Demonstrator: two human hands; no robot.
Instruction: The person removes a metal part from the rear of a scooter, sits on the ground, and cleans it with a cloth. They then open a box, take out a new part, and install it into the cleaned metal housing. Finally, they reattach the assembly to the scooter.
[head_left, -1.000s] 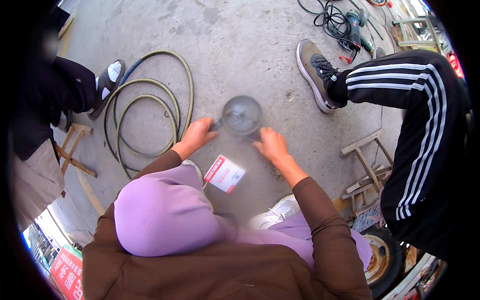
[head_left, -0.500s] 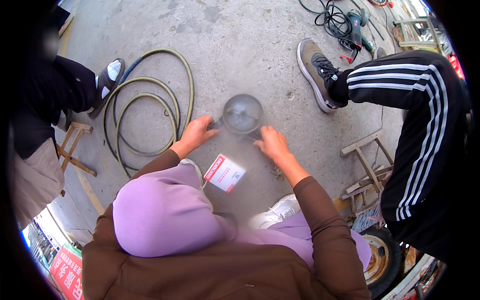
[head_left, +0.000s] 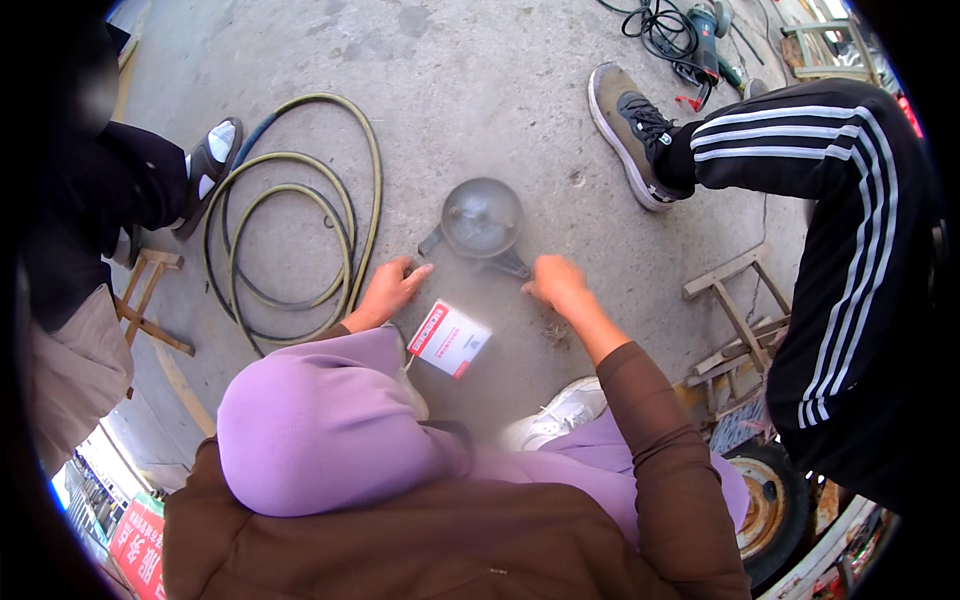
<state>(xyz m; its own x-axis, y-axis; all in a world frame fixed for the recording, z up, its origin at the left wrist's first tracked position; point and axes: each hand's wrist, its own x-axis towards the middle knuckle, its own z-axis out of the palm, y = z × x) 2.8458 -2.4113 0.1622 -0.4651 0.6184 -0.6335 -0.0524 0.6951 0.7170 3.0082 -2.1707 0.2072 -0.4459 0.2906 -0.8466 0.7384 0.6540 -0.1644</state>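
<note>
Fingers [head_left: 412, 272] of my left hand [head_left: 388, 290] spread loose on the concrete floor [head_left: 480, 90], tips just short of the round grey metal disc tool [head_left: 482, 217] lying flat ahead, as if bracing me while I crouch; my right hand [head_left: 556, 283] curls by its dark handle [head_left: 508, 265], grip unclear; a coiled hose [head_left: 290, 235] lies left, a small red-and-white box [head_left: 449, 338] near my knee

A grey concrete floor [head_left: 480, 90], stained and lit by daylight, is seen throughout. A coiled hose [head_left: 290, 240] is laid at the left beside a small wooden stool [head_left: 150, 300]; wooden frames [head_left: 735, 310] and a wheel [head_left: 765, 505] are placed at the right
</note>
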